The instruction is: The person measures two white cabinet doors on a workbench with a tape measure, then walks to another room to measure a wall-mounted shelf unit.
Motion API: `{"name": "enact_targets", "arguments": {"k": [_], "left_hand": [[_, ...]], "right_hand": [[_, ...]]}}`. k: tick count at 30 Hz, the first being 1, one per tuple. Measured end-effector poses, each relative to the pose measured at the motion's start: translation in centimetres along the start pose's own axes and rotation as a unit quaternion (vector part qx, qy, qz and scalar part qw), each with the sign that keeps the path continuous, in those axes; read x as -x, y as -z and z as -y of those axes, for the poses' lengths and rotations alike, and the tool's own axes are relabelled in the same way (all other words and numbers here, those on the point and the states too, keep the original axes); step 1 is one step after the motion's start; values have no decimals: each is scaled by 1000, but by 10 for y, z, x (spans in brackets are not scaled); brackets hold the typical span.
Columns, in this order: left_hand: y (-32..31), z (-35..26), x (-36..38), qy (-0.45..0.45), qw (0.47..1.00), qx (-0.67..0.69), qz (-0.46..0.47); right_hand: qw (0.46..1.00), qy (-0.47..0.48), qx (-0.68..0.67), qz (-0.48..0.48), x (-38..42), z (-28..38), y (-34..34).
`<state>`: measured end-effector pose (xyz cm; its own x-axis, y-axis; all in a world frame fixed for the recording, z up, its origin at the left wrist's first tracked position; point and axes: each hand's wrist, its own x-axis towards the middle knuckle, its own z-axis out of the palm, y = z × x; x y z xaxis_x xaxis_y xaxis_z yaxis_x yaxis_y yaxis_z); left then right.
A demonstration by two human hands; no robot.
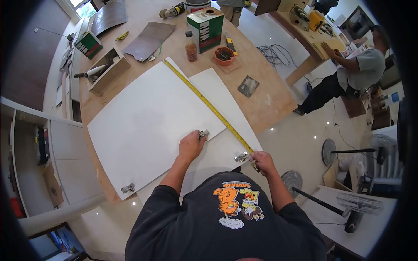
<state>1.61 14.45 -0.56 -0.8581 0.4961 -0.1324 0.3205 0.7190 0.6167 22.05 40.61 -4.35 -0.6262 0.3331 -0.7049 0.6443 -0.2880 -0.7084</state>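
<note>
Right hand (264, 162): closed on the near end of the tape measure (204, 98), case mostly hidden by the fingers. Blade drawn out between 10 and 11 o'clock, over the lower white board (217, 89) and up along the right side of the upper white board (139, 117). Just beside this hand, at 9 o'clock, a second hinge (241, 157) lies on the lower board.

Left hand (190, 144): fingers closed around a metal hinge (203, 134) near the upper board's edge; cannot tell if it is fastened. Third hinge (127, 188) at 8 o'clock from this hand, by the board's near corner.

Farther out on the tabletop (276, 102), clock read from the left hand: bottle (191, 51) and green can (204, 35) at 12; orange bowl (224, 62) of small dark pieces and utility knife (230, 45) at 1; dark square plate (248, 86) between 1 and 2; wooden box (114, 76) with tools at 10; brown sheet (150, 39) at 11.

Well apart, at 2: co-worker (365, 67) beside another worktable (296, 32).
</note>
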Motion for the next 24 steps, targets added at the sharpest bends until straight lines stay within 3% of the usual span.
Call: {"name": "enact_targets", "arguments": {"k": [24], "left_hand": [[-24,0,-54,-61,992,47,-104]], "right_hand": [[1000,21,-5,-19,-28,33,-13]]}}
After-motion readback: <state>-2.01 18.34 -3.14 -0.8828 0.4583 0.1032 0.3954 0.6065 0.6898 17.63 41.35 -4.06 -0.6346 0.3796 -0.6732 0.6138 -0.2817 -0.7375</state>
